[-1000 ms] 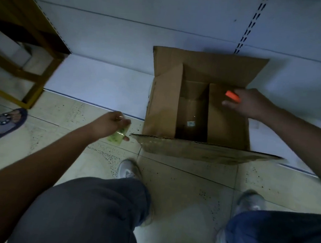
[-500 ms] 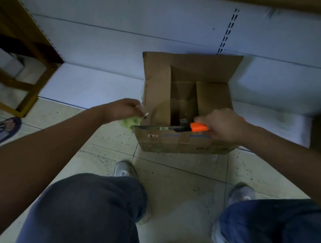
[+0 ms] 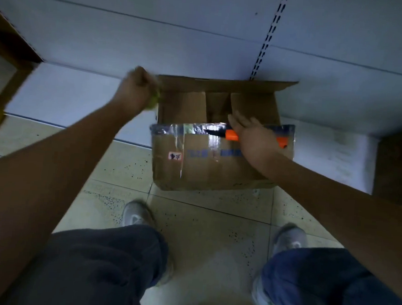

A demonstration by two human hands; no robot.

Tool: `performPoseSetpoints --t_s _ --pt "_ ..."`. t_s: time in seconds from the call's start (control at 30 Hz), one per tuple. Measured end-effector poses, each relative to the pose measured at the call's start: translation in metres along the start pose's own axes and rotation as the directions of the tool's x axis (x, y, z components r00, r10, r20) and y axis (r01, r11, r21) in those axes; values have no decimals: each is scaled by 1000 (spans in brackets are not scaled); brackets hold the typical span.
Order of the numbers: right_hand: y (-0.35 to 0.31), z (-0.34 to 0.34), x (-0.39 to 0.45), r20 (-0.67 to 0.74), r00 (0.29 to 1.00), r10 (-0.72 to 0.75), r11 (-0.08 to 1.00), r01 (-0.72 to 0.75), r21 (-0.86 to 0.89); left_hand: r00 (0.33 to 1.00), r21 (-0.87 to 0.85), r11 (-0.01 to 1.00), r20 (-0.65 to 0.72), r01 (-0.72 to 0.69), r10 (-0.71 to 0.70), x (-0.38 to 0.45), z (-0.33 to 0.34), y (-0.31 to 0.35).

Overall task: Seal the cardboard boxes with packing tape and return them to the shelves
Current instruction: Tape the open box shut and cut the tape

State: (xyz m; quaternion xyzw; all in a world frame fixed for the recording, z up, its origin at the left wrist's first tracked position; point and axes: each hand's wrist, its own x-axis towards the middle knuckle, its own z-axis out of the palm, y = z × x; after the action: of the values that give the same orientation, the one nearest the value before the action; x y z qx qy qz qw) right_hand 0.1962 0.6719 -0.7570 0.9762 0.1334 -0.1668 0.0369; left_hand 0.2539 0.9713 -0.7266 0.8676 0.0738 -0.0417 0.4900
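Brown cardboard box (image 3: 215, 158) on pale speckled floor tiles (image 3: 204, 224), close against white shelving base (image 3: 80, 101), between and just ahead of two grey shoes (image 3: 136, 214). Near flap, lying outward towards the feet a second ago, now folded up and over the opening; crinkled old clear tape (image 3: 185, 130) along its edge. Two inner side flaps turned in with a gap between them; far flap upright against the shelving. Right hand (image 3: 255, 139) laid flat on the near flap, fingers straight and spread, pressing it down, with an orange-and-black utility knife (image 3: 229, 134) trapped beneath the palm; half a second ago that hand curled round the knife at the flap's edge. Left hand (image 3: 137, 90), blurred, moved from the near left corner to the far left corner, fingers curled round a pale green roll of packing tape (image 3: 154, 101), mostly hidden. Judged stage: flaps being closed, no fresh tape laid yet; far flap to come down next. Risk: near flap springing open once pressure is released.
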Motion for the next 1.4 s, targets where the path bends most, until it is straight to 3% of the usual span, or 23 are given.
performPoseSetpoints --t_s 0.07,0.1,0.17,0.2,0.27,0.33,0.37,0.43,0.5,0.53,0.6,0.67,0.7,0.8,0.87,0.93,1.0,1.03,1.1,1.17,1.2,1.27,1.4 --pt "3 31 23 121 992 32 996 -42 80 985 239 960 -63 -142 162 -10 -6 0" --pt "4 46 28 138 990 18 995 -31 94 981 411 895 -11 -174 196 -19 0 0" --pt "3 57 27 112 993 38 988 -54 148 958 640 714 223 -284 181 -43 26 -6" --pt "3 53 23 34 998 47 980 -53 192 930 674 654 341 -343 137 -53 40 -6" --pt "4 32 16 -210 978 16 972 34 233 882 660 640 467 -394 61 -63 64 -15" --pt "11 4 23 -476 878 -39 979 128 156 802 723 477 594 -499 -61 -64 80 -20" --pt "18 -6 37 -550 834 -44 987 122 106 794 749 430 598 -504 -110 -62 84 -20" --pt "33 -15 73 -511 860 4 988 76 135 802 771 403 582 -493 -131 -57 88 -19" --pt "43 -9 92 -318 948 -3 984 59 168 809 761 440 576 -478 -118 -52 82 -14" --pt "43 -1 90 -163 985 -57 989 78 127 816 738 530 561 -418 -138 -49 75 -12" --pt "42 32 81 93 982 -165 985 169 -38 802 578 776 574 -254 -165 -47 56 -5" --pt "40 55 72 185 961 -205 973 220 -67 754 301 953 633 -30 -176 -53 38 5" --pt "40 59 71 155 966 -207 978 209 3 745 208 978 652 9 -145 -55 31 7" --pt "37 41 62 -36 999 -36 922 47 385 799 191 980 597 -58 -69 -55 31 7" --pt "34 23 42 -154 982 110 828 -5 561 793 175 984 604 -36 -79 -57 42 14" --pt "24 -1 19 -158 979 127 635 42 771 777 136 991 623 2 -87 -59 53 22" --pt "16 -26 -7 -29 998 61 427 0 904 770 122 992 636 -36 -50 -59 64 34" --pt "15 -35 -19 36 999 23 361 -42 932 757 113 992 653 -61 -28 -59 70 42" --pt "14 -44 -34 72 997 36 335 -80 939 734 66 992 679 -109 35 -59 85 60" --pt "17 -46 -40 51 984 173 406 -118 906 735 80 987 677 -141 50 -60 98 73" --pt "21 -45 -40 63 967 247 390 -158 907 738 106 985 674 -134 28 -59 105 78" --pt "30 -42 -38 112 933 341 261 -209 943 735 150 981 678 -119 -15 -58 117 86" --pt "58 -40 -20 175 863 473 84 -242 967 781 238 902 606 -359 151 -43 120 97"
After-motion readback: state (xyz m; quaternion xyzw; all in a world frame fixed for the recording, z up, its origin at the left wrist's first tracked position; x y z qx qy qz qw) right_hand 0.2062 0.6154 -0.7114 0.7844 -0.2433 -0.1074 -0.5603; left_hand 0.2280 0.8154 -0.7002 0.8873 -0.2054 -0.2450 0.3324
